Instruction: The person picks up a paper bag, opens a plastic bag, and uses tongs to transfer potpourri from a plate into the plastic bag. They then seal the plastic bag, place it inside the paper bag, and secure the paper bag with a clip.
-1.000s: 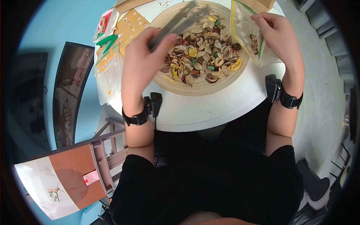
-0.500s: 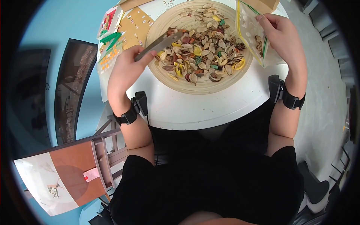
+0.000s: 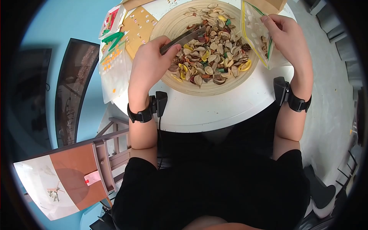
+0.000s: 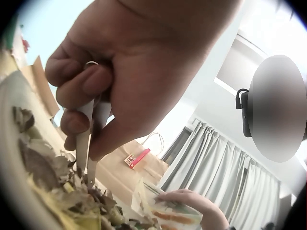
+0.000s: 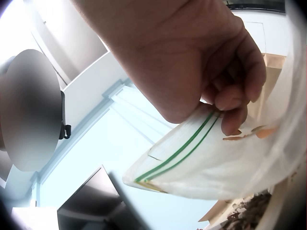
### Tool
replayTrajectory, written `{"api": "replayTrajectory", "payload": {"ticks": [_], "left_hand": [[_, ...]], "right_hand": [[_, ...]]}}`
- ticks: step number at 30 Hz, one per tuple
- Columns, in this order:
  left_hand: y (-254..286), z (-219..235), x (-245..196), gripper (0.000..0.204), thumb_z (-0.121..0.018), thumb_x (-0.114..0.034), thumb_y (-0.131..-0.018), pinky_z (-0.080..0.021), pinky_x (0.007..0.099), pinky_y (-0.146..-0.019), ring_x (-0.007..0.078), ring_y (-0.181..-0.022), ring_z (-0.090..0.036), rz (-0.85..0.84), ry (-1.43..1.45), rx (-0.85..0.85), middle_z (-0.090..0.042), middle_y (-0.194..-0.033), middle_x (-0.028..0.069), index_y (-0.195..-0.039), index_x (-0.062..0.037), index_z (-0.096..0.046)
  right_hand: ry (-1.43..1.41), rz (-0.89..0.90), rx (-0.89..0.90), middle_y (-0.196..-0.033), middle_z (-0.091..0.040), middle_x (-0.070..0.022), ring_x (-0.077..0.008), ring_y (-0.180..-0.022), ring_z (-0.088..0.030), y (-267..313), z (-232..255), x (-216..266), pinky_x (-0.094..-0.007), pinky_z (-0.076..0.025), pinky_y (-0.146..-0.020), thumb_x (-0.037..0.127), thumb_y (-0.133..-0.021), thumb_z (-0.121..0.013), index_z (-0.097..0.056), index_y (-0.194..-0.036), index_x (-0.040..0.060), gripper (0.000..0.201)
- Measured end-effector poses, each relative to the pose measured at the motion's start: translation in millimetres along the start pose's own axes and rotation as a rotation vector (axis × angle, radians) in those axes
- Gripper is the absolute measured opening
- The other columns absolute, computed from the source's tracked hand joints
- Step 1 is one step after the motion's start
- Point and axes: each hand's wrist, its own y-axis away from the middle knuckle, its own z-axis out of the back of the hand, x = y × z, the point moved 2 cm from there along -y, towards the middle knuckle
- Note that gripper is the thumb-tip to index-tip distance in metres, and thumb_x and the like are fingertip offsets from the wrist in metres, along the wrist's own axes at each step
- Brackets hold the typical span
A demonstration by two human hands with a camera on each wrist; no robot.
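Note:
My left hand [image 3: 149, 63] grips metal tongs [image 3: 184, 38] between thumb and fingers. Their tips reach down into a pile of dried petals and pods [image 3: 214, 53], spread over a round wooden plate [image 3: 163, 28]. In the left wrist view the two tong arms [image 4: 84, 148] stand close together at the pile, their tips partly hidden among it. At the plate's right side my right hand [image 3: 289, 36] pinches the edge of a clear zip bag [image 3: 249, 23] with a green and yellow seal. The bag's mouth gapes, and some dried pieces [image 5: 264, 132] lie inside it.
The plate stands on a round white table [image 3: 214, 111]. Left of it are a brown sheet with small stickers [image 3: 140, 27], a red and white box [image 3: 112, 23], green strips [image 3: 113, 40] and a clear bag with orange dots [image 3: 111, 73]. A paper bag [image 4: 124, 167] stands behind.
My left hand first drew left and lowered the tongs to the plate, then shifted right, bringing their tips into the pile. My right hand and the zip bag stay nearly in place.

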Motion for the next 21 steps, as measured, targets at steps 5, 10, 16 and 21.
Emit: {"api": "replayTrajectory", "payload": {"ticks": [5, 10, 16, 21], "left_hand": [[2, 14, -14, 0.029, -0.076, -0.027, -0.093, -0.041, 0.0284, -0.055, 0.0119, -0.056, -0.053, -0.059, 0.152, -0.053, -0.060, -0.062, 0.0079, -0.093, 0.0016, -0.070], [6, 7, -52, 0.030, -0.077, -0.028, -0.093, -0.038, 0.0266, -0.054, 0.0077, -0.057, -0.048, -0.190, 0.351, -0.071, -0.056, -0.062, 0.0049, -0.096, 0.0014, -0.070], [-1, 1, -42, 0.035, -0.077, -0.032, -0.091, -0.043, 0.0294, -0.056, 0.0124, -0.058, -0.053, -0.188, 0.293, -0.075, -0.062, -0.065, 0.0076, -0.098, 0.0023, -0.070], [-20, 5, -18, 0.038, -0.075, -0.034, -0.094, -0.046, 0.0252, -0.063, 0.0087, -0.068, -0.057, 0.009, 0.071, -0.111, -0.067, -0.076, 0.0049, -0.103, 0.0021, -0.071]], "right_hand": [[-0.026, -0.037, -0.001, -0.068, -0.055, -0.0019, -0.0097, -0.062, -0.045, 1, 0, 1, -0.0305, -0.040, -0.058, 0.034, -0.100, -0.062, -0.071, -0.110, -0.0057, 0.042], [-0.011, 0.031, -0.040, -0.068, -0.057, -0.0010, -0.0087, -0.062, -0.047, -1, -4, -3, -0.0292, -0.040, -0.058, 0.034, -0.099, -0.062, -0.071, -0.111, -0.0047, 0.041], [-0.008, -0.040, 0.006, -0.068, -0.058, -0.0005, -0.0082, -0.063, -0.047, -2, -2, 0, -0.0284, -0.040, -0.058, 0.034, -0.099, -0.062, -0.072, -0.109, -0.0039, 0.040], [-0.015, -0.035, -0.022, -0.068, -0.057, -0.0002, -0.0082, -0.061, -0.046, 0, 0, 0, -0.0287, -0.040, -0.057, 0.034, -0.099, -0.062, -0.072, -0.108, -0.0039, 0.040]]}}
